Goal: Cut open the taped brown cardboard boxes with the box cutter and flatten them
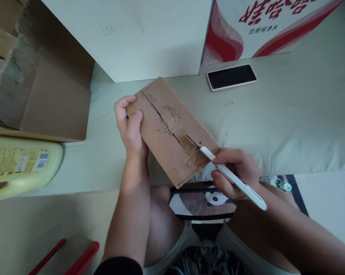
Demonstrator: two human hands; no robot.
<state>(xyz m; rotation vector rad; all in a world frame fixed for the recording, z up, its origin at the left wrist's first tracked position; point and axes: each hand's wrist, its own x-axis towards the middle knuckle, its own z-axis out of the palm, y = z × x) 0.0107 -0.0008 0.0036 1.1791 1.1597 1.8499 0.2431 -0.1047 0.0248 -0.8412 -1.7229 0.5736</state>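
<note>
A small brown cardboard box (157,141) is held tilted above the pale green cloth, its taped seam facing up. My left hand (130,122) grips the box's far left end, with thumb and a finger over the edge. In my right hand (238,172) is a white utility knife (232,177). Its thin blade lies at the packing tape (191,151) near the close right end of the box. Dark scuffs and a partly split seam run along the box's face.
A phone (232,77) lies on the cloth (289,114). Behind it stand a white box (152,42) and a red-and-white carton (232,42). At left are a large open cardboard box (54,99) and a yellow jug (52,164). Red handles (83,258) show low left.
</note>
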